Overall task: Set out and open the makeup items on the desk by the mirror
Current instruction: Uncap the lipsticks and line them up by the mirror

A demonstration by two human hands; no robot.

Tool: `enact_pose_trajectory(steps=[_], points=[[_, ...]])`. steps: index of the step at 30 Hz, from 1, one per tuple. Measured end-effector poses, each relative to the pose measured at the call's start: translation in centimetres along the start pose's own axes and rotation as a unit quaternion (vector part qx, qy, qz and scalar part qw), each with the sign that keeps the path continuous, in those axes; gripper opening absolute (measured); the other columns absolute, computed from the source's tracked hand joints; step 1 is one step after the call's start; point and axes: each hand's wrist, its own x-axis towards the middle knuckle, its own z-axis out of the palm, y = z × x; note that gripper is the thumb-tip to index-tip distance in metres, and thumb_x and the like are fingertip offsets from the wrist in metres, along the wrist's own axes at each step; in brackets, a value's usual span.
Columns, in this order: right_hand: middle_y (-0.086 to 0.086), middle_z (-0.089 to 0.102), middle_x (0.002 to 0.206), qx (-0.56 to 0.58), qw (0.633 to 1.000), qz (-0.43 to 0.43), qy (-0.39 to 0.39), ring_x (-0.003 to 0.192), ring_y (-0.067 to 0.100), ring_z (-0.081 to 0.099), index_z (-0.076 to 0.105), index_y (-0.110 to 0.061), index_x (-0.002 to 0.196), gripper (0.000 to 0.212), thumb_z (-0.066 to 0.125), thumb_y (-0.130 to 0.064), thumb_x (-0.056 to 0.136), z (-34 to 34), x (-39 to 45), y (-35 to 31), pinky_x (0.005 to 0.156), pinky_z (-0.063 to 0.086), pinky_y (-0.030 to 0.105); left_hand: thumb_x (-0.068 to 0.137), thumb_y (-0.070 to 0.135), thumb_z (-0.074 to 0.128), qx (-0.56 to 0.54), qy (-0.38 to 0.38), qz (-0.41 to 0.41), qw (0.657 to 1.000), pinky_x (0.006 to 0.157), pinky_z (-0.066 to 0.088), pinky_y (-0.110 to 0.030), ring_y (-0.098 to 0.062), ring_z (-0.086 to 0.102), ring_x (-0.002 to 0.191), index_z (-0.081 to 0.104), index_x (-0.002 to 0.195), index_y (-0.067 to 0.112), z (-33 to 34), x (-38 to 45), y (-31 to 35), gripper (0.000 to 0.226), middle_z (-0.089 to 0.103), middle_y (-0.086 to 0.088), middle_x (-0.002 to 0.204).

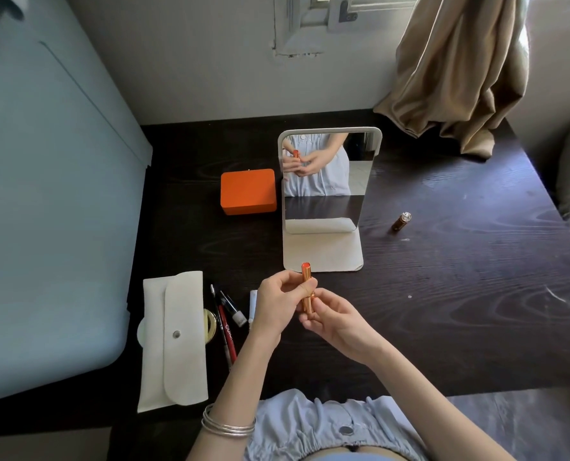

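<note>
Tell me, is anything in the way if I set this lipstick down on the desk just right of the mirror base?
Nothing visible blocks it. Both hands, left hand and right hand, hold the lipstick in front of the mirror. The dark desk right of the base is bare; the gold cap lies farther back, apart from that spot.

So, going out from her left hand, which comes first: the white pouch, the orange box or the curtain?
Measured from the left hand in the head view:
1. White pouch, on the desk just to the hand's left.
2. Orange box, farther back, left of the mirror.
3. Curtain, farthest, at the back right by the window.
</note>
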Motion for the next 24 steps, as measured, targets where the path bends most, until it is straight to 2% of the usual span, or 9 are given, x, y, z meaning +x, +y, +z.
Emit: enact_pose_trajectory(steps=[3, 5, 7, 9, 13, 15, 19, 22, 24], points=[[0.014, 0.062, 0.097, 0.007, 1.0, 0.011, -0.011, 0.083, 0.016, 0.064, 0.056, 0.001, 0.111, 0.032, 0.054, -0.023, 0.091, 0.09, -0.27, -0.27, 0.077, 0.055, 0.023, 0.085, 0.022, 0.068, -0.006, 0.004, -0.011, 1.0, 0.061, 0.047, -0.005, -0.009, 0.064, 0.08, 0.069, 0.089, 0.012, 0.04, 0.05, -0.04, 0.011, 0.07, -0.003, 0.084], [0.013, 0.066, 0.098, -0.007, 1.0, 0.01, -0.004, 0.086, 0.018, 0.067, 0.055, 0.001, 0.112, 0.035, 0.064, -0.021, 0.087, 0.19, -0.25, -0.28, 0.079, 0.056, 0.025, 0.085, 0.022, 0.068, -0.003, 0.007, -0.014, 1.0, 0.061, 0.048, -0.006, -0.01, 0.065, 0.082, 0.069, 0.089, 0.012, 0.1, -0.01, -0.12, 0.01, 0.07, -0.004, 0.085], [0.012, 0.069, 0.096, -0.027, 1.0, -0.001, 0.014, 0.087, 0.02, 0.069, 0.054, 0.0, 0.112, 0.049, 0.077, -0.022, 0.075, 0.18, -0.13, -0.11, 0.078, 0.056, 0.026, 0.085, 0.022, 0.068, 0.01, 0.006, -0.013, 1.0, 0.06, 0.048, -0.009, -0.01, 0.064, 0.081, 0.069, 0.087, 0.014, 0.11, -0.03, -0.19, 0.009, 0.068, 0.0, 0.082], [0.011, 0.069, 0.094, -0.031, 0.999, -0.007, 0.009, 0.086, 0.019, 0.069, 0.053, 0.0, 0.112, 0.054, 0.079, -0.024, 0.072, 0.3, -0.14, -0.08, 0.078, 0.056, 0.026, 0.085, 0.022, 0.068, 0.011, -0.001, -0.016, 1.0, 0.063, 0.049, -0.011, -0.01, 0.064, 0.082, 0.069, 0.084, 0.016, 0.05, -0.07, -0.15, 0.006, 0.068, 0.001, 0.081], [0.011, 0.069, 0.097, 0.003, 0.999, 0.023, -0.026, 0.087, 0.017, 0.069, 0.053, 0.0, 0.111, 0.041, 0.068, -0.023, 0.081, 0.53, -0.46, -0.53, 0.078, 0.056, 0.024, 0.085, 0.021, 0.069, -0.016, -0.016, -0.038, 0.999, 0.075, 0.057, -0.028, -0.02, 0.068, 0.088, 0.07, 0.085, 0.014, -0.03, -0.01, -0.15, 0.007, 0.071, -0.007, 0.087], [0.013, 0.068, 0.102, 0.012, 0.999, 0.032, -0.032, 0.09, 0.018, 0.069, 0.055, 0.0, 0.113, 0.038, 0.064, -0.022, 0.084, 0.48, -0.54, -0.55, 0.08, 0.056, 0.024, 0.085, 0.021, 0.068, -0.017, -0.017, -0.042, 0.999, 0.075, 0.058, -0.028, -0.019, 0.069, 0.087, 0.07, 0.087, 0.012, -0.07, 0.02, -0.25, 0.009, 0.072, -0.009, 0.089], [0.015, 0.067, 0.108, 0.017, 0.998, 0.047, -0.027, 0.093, 0.019, 0.068, 0.06, -0.001, 0.117, 0.033, 0.05, -0.021, 0.092, 0.63, -0.68, -0.36, 0.081, 0.056, 0.025, 0.087, 0.019, 0.066, -0.042, -0.034, -0.061, 0.997, 0.064, 0.055, -0.018, -0.015, 0.07, 0.08, 0.07, 0.091, 0.008, -0.18, -0.07, -0.13, 0.013, 0.072, -0.01, 0.089], [0.015, 0.066, 0.111, -0.006, 0.999, 0.049, -0.023, 0.098, 0.02, 0.066, 0.057, 0.0, 0.121, 0.035, 0.044, -0.021, 0.096, 0.6, -0.72, -0.4, 0.086, 0.055, 0.028, 0.087, 0.021, 0.066, -0.016, -0.028, -0.057, 0.998, 0.076, 0.057, -0.026, -0.018, 0.07, 0.086, 0.07, 0.089, 0.01, -0.23, 0.07, -0.4, 0.012, 0.072, -0.008, 0.089], [0.013, 0.066, 0.111, -0.02, 0.998, 0.051, -0.016, 0.1, 0.02, 0.066, 0.057, -0.001, 0.121, 0.035, 0.046, -0.023, 0.096, 0.55, -0.67, -0.4, 0.087, 0.054, 0.028, 0.086, 0.022, 0.067, -0.012, -0.026, -0.056, 0.998, 0.076, 0.057, -0.025, -0.018, 0.07, 0.086, 0.07, 0.088, 0.011, -0.19, 0.13, -0.52, 0.011, 0.072, -0.008, 0.088]])
